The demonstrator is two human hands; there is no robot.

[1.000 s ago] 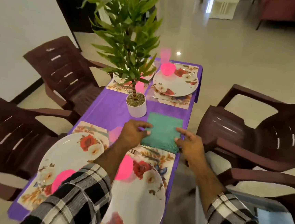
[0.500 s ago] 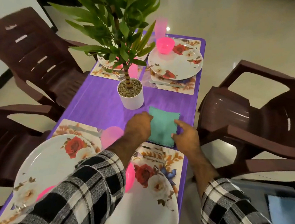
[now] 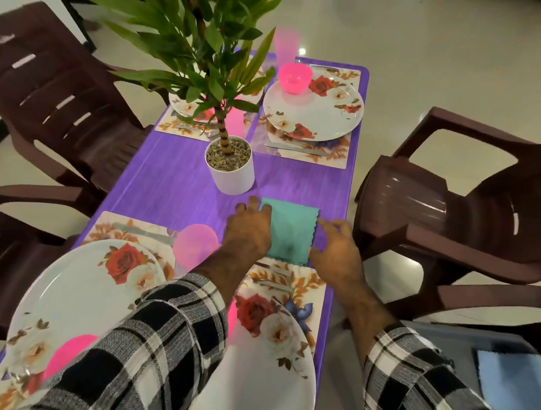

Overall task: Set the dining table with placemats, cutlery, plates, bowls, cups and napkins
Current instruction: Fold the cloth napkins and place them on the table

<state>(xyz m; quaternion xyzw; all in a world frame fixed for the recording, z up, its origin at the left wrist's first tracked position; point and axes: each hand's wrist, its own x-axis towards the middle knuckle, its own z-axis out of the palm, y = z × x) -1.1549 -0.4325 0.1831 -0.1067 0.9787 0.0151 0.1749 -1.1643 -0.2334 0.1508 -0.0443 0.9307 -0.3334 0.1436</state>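
Between the white plant pot [image 3: 232, 172] and the near floral placemat [image 3: 292, 282] lies the folded teal cloth napkin [image 3: 291, 232] — left hand [image 3: 248, 232] fingers resting on its left edge, right hand [image 3: 335, 249] loosely curled beside its right edge, gripping nothing.

The flat teal cloth napkin [image 3: 291, 232] lying on the purple tablecloth [image 3: 173, 180] is narrower now than a second ago: then it spread as a wide square, now it is a tall, slim rectangle, apparently folded over on itself, though the fold line is hard to make out. The left hand [image 3: 249, 232] has shifted onto the napkin's left edge, fingers over its top corner. The right hand [image 3: 336, 246] has closed in to its scalloped right edge, fingers loosely curled.
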